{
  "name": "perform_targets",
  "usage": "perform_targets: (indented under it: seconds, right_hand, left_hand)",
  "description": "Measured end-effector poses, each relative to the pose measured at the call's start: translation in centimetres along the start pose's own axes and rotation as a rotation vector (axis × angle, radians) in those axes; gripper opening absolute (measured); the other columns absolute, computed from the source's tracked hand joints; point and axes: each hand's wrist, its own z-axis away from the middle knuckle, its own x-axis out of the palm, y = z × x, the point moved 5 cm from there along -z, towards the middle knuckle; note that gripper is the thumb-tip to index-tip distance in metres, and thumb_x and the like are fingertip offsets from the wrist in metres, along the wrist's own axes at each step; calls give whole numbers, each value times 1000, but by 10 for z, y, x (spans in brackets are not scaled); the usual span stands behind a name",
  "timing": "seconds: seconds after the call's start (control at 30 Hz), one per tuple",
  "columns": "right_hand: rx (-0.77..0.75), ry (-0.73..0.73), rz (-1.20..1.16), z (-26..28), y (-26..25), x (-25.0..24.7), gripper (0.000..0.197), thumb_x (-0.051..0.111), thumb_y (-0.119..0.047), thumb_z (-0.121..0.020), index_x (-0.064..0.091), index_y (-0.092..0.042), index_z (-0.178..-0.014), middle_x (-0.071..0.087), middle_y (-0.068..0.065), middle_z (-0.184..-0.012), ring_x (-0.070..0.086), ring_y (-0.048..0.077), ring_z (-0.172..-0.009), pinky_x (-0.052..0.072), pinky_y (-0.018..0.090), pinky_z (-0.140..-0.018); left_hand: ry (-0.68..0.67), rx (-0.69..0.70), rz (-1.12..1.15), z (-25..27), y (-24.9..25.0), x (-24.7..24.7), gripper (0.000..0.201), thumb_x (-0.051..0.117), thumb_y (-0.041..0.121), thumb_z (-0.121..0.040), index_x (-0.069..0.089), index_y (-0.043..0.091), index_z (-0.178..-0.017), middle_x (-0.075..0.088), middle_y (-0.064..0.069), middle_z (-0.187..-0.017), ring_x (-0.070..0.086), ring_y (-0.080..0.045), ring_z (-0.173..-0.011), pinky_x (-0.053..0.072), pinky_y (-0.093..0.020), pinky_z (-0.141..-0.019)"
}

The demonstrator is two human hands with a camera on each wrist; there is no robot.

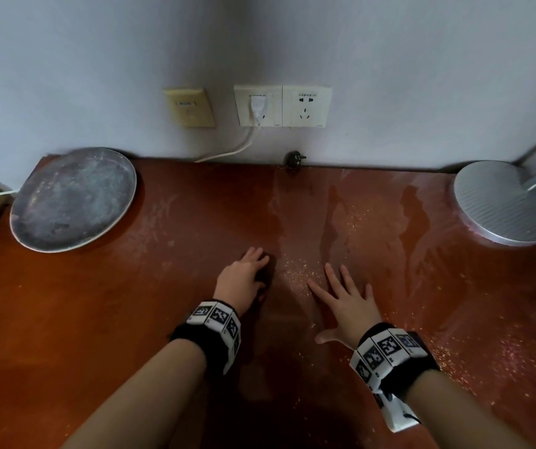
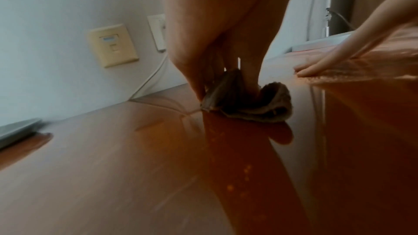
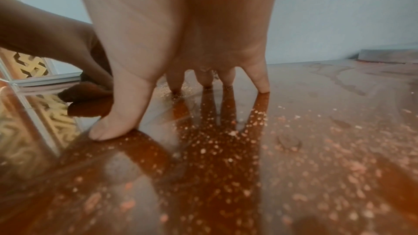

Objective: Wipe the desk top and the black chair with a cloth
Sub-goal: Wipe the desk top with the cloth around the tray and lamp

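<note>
Reddish-brown and glossy, the desk (image 1: pixel 98 319) is streaked with wet smears and pale crumbs. At its back-left corner a round grey tray (image 1: pixel 72 199) is seen. Near the middle, a small dark cloth (image 2: pixel 246 103) is pinched under the curled left hand (image 1: pixel 242 278); it looks soft, limp and light, best bunched from above. Just beside it, the right hand (image 1: pixel 347 306) is pressed flat, fingers spread. A lamp base (image 1: pixel 506 202) occupies the back-right corner.

Tray (image 1: pixel 72 199) left on desk top (image 1: pixel 98 319), lamp base (image 1: pixel 508 204) right
</note>
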Motion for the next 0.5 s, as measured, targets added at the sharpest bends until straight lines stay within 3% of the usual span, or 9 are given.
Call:
perform_targets:
  seconds: [0.07, 0.17, 0.23, 0.3, 0.37, 0.5]
  right_hand:
    - [-1, 2, -4, 0, 0, 0, 108, 64, -60, -74, -13, -39, -146, -34, -1, -151, -28, 27, -139, 3, 62, -112]
    - [-2, 8, -13, 0, -1, 1, 108, 65, -58, -75, -14, -39, -146, -36, -1, -149, -29, 27, -139, 4, 63, -112]
    - [-3, 11, -2, 1, -1, 1, 108, 64, -59, -75, -15, -39, -146, -41, -2, -143, -29, 28, -139, 5, 62, -111]
    - [-6, 8, 1, 1, -1, 0, 109, 63, -60, -75, -16, -39, -146, -41, -2, -143, -29, 28, -139, 5, 62, -111]
    - [-10, 1, 0, 1, -1, 0, 108, 63, -60, -74, -15, -38, -146, -40, -1, -144, -29, 28, -139, 4, 63, -110]
    - [-11, -6, -5, 2, -1, -1, 108, 62, -61, -74, -15, -38, -146, -42, -2, -141, -31, 27, -138, 2, 62, -111]
  left_hand:
    - [-25, 48, -15, 6, 10, 6, 63, 53, 7, -91, 31, 26, -147, 15, 8, -157, 18, -12, -144, 23, -30, -114]
    - [-162, 369, -31, 38, 40, 35, 61, 45, 3, -94, 29, 26, -147, 8, 11, -157, 2, -2, -143, 9, -24, -118]
    - [-227, 503, -37, 53, 48, 47, 59, 44, 4, -95, 28, 26, -147, 8, 13, -156, -4, 3, -139, 3, -17, -114]
    - [-155, 428, 9, 41, 35, 37, 59, 47, 7, -94, 30, 27, -147, 13, 14, -156, 1, 3, -140, 7, -14, -112]
    - [-36, 237, 48, 13, 9, 19, 59, 51, 8, -93, 32, 26, -146, 16, 11, -156, 9, -3, -143, 8, -14, -113]
    - [42, -67, 4, -34, -35, -14, 56, 54, 18, -94, 33, 24, -146, 15, 5, -157, 15, -12, -145, 25, -30, -114]
